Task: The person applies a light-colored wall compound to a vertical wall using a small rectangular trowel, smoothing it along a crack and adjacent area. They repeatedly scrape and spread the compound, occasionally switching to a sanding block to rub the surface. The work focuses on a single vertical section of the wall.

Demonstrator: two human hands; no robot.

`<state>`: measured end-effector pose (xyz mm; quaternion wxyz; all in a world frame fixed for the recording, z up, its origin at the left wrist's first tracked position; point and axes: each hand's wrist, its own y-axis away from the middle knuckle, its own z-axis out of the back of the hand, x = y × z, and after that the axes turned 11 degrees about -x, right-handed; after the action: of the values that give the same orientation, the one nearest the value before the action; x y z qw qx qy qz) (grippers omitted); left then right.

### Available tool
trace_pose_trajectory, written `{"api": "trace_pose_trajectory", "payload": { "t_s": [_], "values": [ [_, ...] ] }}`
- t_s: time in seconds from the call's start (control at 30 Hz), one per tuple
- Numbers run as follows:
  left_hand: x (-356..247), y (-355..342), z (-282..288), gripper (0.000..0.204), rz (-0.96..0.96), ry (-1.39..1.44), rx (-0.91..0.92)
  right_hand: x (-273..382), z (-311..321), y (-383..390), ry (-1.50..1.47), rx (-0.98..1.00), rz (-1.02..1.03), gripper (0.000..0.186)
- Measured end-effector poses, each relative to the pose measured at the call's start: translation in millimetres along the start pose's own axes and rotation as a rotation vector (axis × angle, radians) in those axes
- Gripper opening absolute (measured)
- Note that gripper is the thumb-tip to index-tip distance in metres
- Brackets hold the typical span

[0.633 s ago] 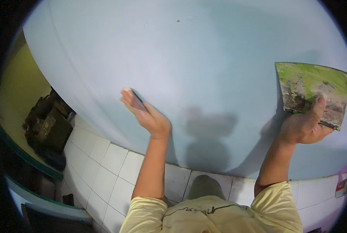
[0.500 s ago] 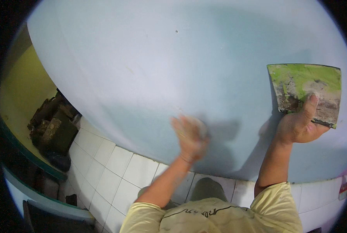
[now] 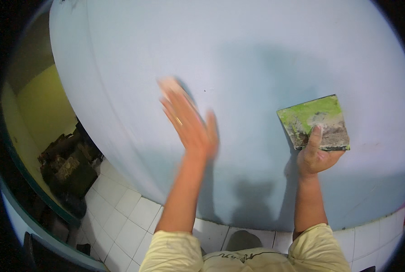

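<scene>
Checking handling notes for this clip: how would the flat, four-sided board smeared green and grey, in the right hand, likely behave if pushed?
The board is probably stiff: its edges reach past the right hand without visible sagging. It seems light, since one hand holds it. Its patchy coating may feel rough.

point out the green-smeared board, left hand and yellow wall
Green-smeared board (image 3: pixel 326 119): head view, middle of its face.
Left hand (image 3: pixel 194 128): head view, back of hand.
Yellow wall (image 3: pixel 49 106): head view, middle of visible patch.

Blurred left hand (image 3: pixel 191 127), soft grey shadows (image 3: pixel 252 199)
</scene>
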<state>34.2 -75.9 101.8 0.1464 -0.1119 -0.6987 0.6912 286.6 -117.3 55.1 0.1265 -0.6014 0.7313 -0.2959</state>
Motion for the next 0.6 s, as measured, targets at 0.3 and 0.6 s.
{"api": "trace_pose_trajectory", "payload": {
  "t_s": [0.3,0.6],
  "values": [
    [-12.6,-39.7,-10.4,0.089,-0.082,0.095,-0.096,-21.6,11.0,8.1,0.016,0.039,0.073,0.044],
    [3.6,-7.5,-4.2,0.058,-0.214,0.076,-0.224,-17.3,5.7,-0.6,-0.009,0.057,0.051,0.039]
  ]
}}
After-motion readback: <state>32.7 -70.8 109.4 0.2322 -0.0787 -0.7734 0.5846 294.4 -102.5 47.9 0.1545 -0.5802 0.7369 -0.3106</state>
